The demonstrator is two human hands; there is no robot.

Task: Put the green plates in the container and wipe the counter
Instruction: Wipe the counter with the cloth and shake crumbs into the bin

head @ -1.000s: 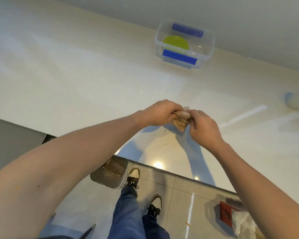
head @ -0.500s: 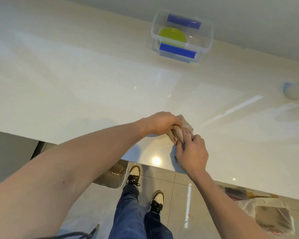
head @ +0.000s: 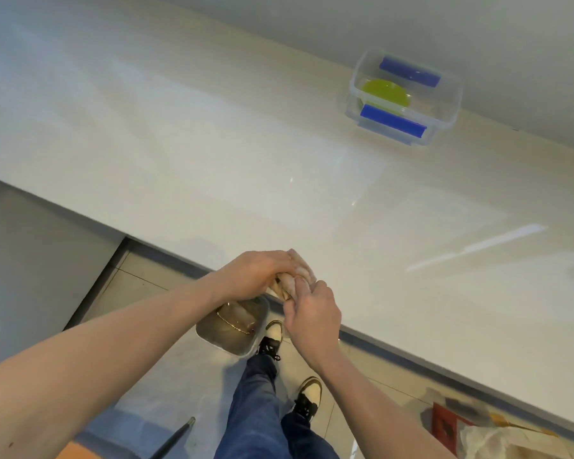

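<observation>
Bunching a soft, limp cloth [head: 295, 279] between both hands, left hand [head: 259, 273] and right hand [head: 312, 313] clamped together on it at the table's [head: 212, 144] near edge, probably gripping best as a wad.

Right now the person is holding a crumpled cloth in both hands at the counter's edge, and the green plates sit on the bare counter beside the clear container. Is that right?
Not quite. The green plates are inside the clear container, not beside it; the head view shows them through its open top. The rest holds: the left hand and right hand both grip the crumpled cloth at the counter edge.
</observation>
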